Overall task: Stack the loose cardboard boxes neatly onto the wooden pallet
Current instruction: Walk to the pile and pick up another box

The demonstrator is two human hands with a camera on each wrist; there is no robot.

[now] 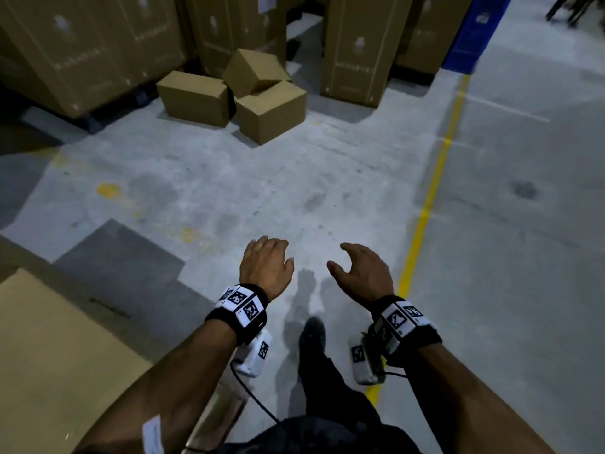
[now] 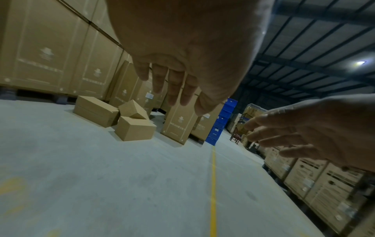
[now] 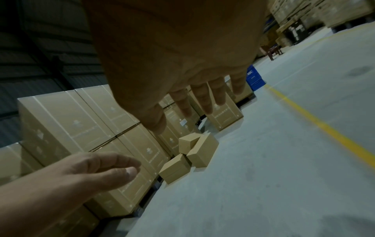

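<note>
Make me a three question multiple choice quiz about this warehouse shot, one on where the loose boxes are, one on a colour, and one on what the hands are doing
1. Where do the loose boxes lie?
A. On the floor ahead, by the tall cartons
B. In the person's arms
C. Right of the floor line

2. What colour is the floor line?
A. Red
B. Yellow
C. White

3. What state are the two hands in?
A. Both grip a box
B. Only one holds a box
C. Both open, holding nothing

Answers:
1. A: the three loose boxes sit on the concrete beside the tall cartons, one tilted across the other two.
2. B: the floor line is yellow.
3. C: the left hand and right hand hang over bare floor with relaxed fingers.
</note>
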